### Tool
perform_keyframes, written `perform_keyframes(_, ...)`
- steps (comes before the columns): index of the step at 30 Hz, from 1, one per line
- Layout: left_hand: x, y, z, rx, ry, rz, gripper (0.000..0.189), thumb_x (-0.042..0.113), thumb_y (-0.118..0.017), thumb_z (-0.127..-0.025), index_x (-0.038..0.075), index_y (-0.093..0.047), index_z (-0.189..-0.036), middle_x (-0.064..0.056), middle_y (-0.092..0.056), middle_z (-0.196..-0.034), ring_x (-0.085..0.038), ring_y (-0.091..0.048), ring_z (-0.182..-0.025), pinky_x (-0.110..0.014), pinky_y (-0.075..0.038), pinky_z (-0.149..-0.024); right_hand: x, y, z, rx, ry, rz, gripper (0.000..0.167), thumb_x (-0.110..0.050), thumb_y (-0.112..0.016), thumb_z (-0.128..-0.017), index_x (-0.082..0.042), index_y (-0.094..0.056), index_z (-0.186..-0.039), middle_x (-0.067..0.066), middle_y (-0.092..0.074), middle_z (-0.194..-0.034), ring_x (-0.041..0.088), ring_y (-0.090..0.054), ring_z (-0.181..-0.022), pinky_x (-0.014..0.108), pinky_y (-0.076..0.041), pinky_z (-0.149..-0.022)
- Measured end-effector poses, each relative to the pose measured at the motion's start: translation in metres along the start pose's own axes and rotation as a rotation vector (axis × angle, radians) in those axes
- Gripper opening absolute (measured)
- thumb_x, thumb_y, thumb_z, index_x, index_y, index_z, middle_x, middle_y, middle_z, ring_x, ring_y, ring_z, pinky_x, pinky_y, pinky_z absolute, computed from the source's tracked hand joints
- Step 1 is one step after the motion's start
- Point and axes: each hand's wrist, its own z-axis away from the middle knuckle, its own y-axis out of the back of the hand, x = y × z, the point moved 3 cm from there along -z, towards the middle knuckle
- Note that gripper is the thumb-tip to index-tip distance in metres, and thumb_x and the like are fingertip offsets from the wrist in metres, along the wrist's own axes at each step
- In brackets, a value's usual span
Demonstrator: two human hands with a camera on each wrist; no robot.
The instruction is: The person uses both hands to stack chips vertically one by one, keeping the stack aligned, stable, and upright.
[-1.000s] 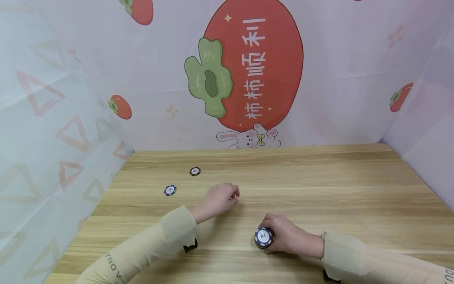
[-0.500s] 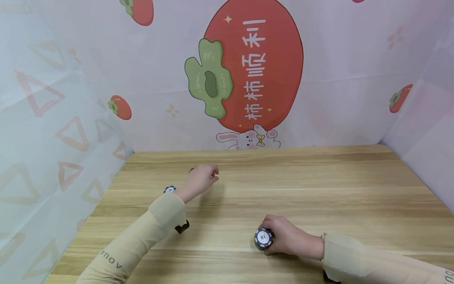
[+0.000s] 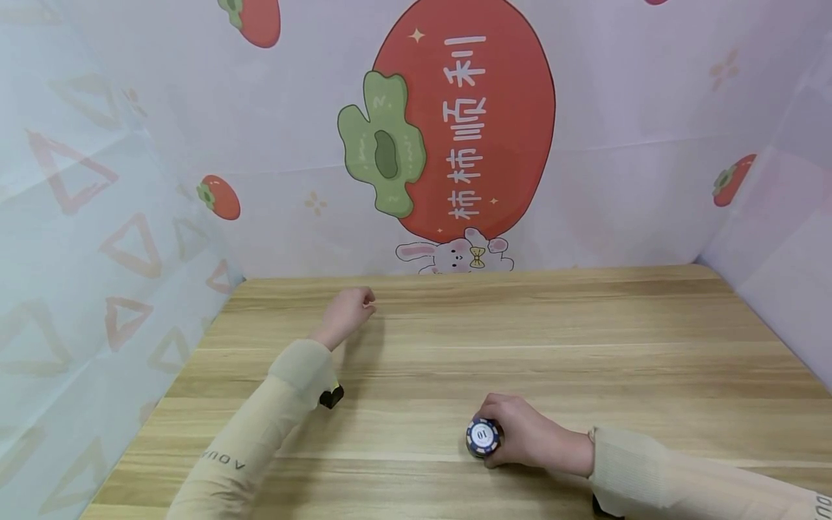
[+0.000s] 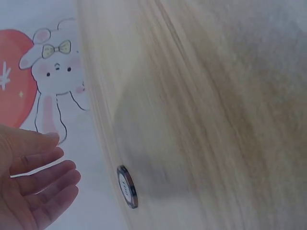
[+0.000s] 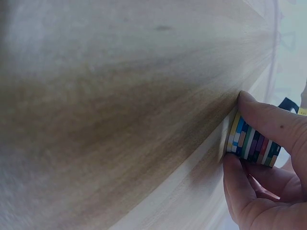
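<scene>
My right hand (image 3: 529, 435) grips a stack of poker chips (image 3: 483, 437) on the table, with a blue chip marked 10 on top. In the right wrist view, thumb and fingers hold the sides of this stack (image 5: 255, 143), whose edges show several colours. Toward the far left of the table, my left hand (image 3: 347, 314) hovers with loosely bent fingers and holds nothing. A single dark poker chip (image 4: 127, 187) marked 100 lies flat near that hand in the left wrist view. The hand and sleeve hide it in the head view.
The wooden table (image 3: 585, 347) ends at a back wall sheet (image 3: 624, 202) printed with a big persimmon and a rabbit. Another patterned sheet (image 3: 84, 253) borders the left side. My left sleeve (image 3: 260, 426) stretches across the table's left part.
My left hand has moved left and away from me, over where the black chip lies. The left arm now covers the two loose chips. My right hand keeps its hold on the stack.
</scene>
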Motion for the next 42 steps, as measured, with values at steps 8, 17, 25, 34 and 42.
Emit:
perform_keyframes(8, -0.019, -0.004, -0.01, -0.072, 0.101, 0.012, 0.034, 0.012, -0.054, -0.09, -0.007, -0.053, -0.118, -0.022, -0.054, -0.119, -0.036, -0.051, -0.109, -0.045, -0.042, -0.09, 0.0, 0.0, -0.001, -0.006, -0.009, -0.006, 0.038, -0.01, -0.084, -0.053, -0.012, -0.065, -0.086, -0.012, -0.053, -0.082, 0.004, -0.052, -0.08, 0.023, -0.047, -0.074)
perform_keyframes(17, -0.031, -0.01, -0.011, -0.113, 0.064, -0.036, 0.027, 0.008, -0.054, -0.088, -0.008, -0.058, -0.11, -0.024, -0.057, -0.114, -0.037, -0.051, -0.109, -0.046, -0.04, -0.092, 0.0, 0.0, -0.001, -0.007, -0.009, -0.013, 0.038, -0.009, -0.084, -0.053, -0.012, -0.065, -0.086, -0.012, -0.053, -0.082, 0.003, -0.052, -0.079, 0.022, -0.047, -0.073)
perform_keyframes(25, -0.032, -0.014, -0.013, -0.136, 0.044, -0.062, 0.017, 0.005, -0.049, -0.086, -0.003, -0.061, -0.094, -0.018, -0.062, -0.096, -0.033, -0.057, -0.093, -0.044, -0.045, -0.083, 0.0, 0.0, 0.0, -0.006, -0.009, -0.016, 0.038, -0.009, -0.084, -0.053, -0.011, -0.065, -0.086, -0.012, -0.053, -0.082, 0.003, -0.052, -0.079, 0.022, -0.047, -0.073)
perform_keyframes(34, -0.027, -0.017, -0.018, -0.121, 0.01, -0.188, 0.01, 0.0, -0.049, -0.085, 0.001, -0.055, -0.076, -0.015, -0.06, -0.081, -0.025, -0.055, -0.078, -0.04, -0.045, -0.073, 0.001, -0.001, -0.001, -0.008, -0.014, -0.024, 0.038, -0.009, -0.084, -0.053, -0.01, -0.065, -0.086, -0.011, -0.053, -0.083, 0.004, -0.053, -0.079, 0.023, -0.047, -0.073)
perform_keyframes(42, -0.027, -0.018, -0.017, -0.046, -0.011, -0.169, 0.006, 0.002, -0.057, -0.08, -0.005, -0.058, -0.079, -0.017, -0.053, -0.083, -0.032, -0.054, -0.083, -0.044, -0.045, -0.078, 0.002, -0.001, -0.001, -0.007, -0.013, -0.019, 0.037, -0.009, -0.084, -0.054, -0.011, -0.065, -0.086, -0.011, -0.053, -0.083, 0.003, -0.053, -0.079, 0.023, -0.047, -0.073)
